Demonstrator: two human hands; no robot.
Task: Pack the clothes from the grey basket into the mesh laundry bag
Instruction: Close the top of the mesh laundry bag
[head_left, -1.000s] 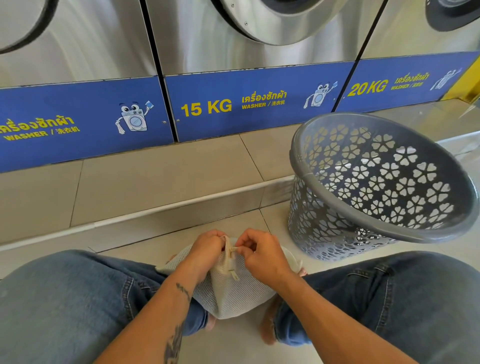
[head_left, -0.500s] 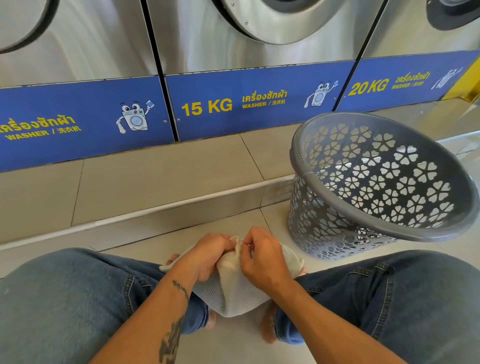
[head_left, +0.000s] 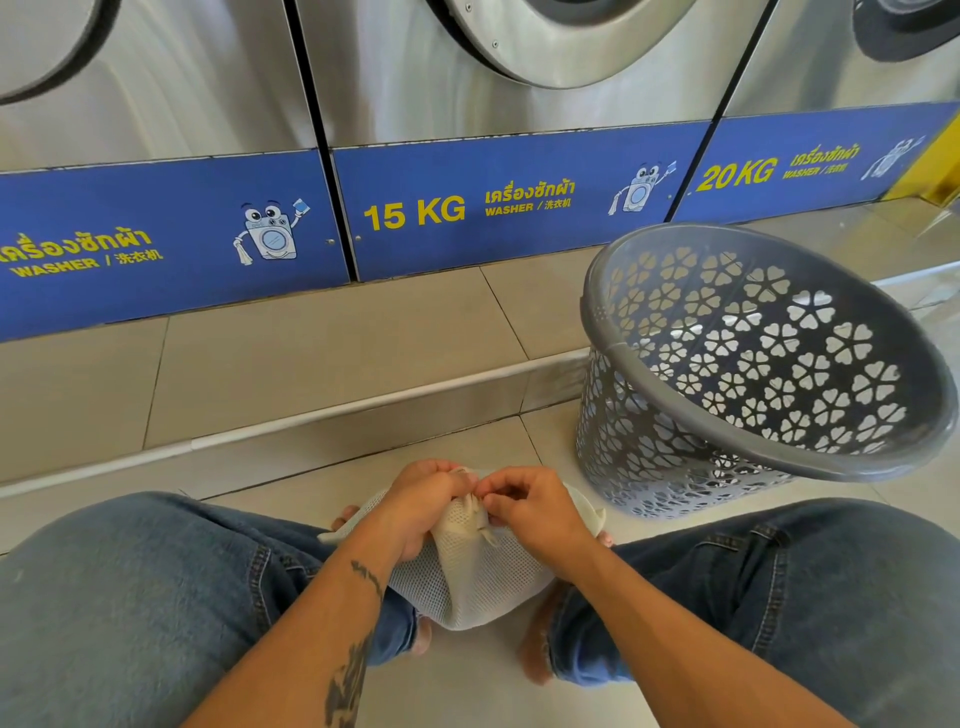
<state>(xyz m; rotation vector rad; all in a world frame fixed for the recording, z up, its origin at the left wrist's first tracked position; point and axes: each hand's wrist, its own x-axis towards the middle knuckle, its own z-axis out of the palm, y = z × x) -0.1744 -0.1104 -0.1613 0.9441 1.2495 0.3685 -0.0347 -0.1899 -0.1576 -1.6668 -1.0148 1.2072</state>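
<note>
The white mesh laundry bag (head_left: 478, 577) lies bulging on the floor between my crossed legs. My left hand (head_left: 423, 501) grips the bag's gathered top from the left. My right hand (head_left: 532, 512) pinches the cream drawstring (head_left: 475, 514) at the bag's mouth, right beside the left hand. The grey basket (head_left: 649, 415), with flower-shaped holes, stands tilted to the right on the tiles; no clothes show inside it. The bag's contents are hidden by the mesh.
A row of steel washing machines (head_left: 519, 67) with blue panels marked 15 KG and 20 KG stands ahead on a raised tiled step (head_left: 322, 358). My jeans-clad knees (head_left: 119, 597) fill the lower left and right. Beige floor tiles lie around the bag.
Both hands have stayed at the bag's mouth, working the drawstring; the fingers shifted from pulling the cord apart to pinching it together, and the bag's top is gathered tighter.
</note>
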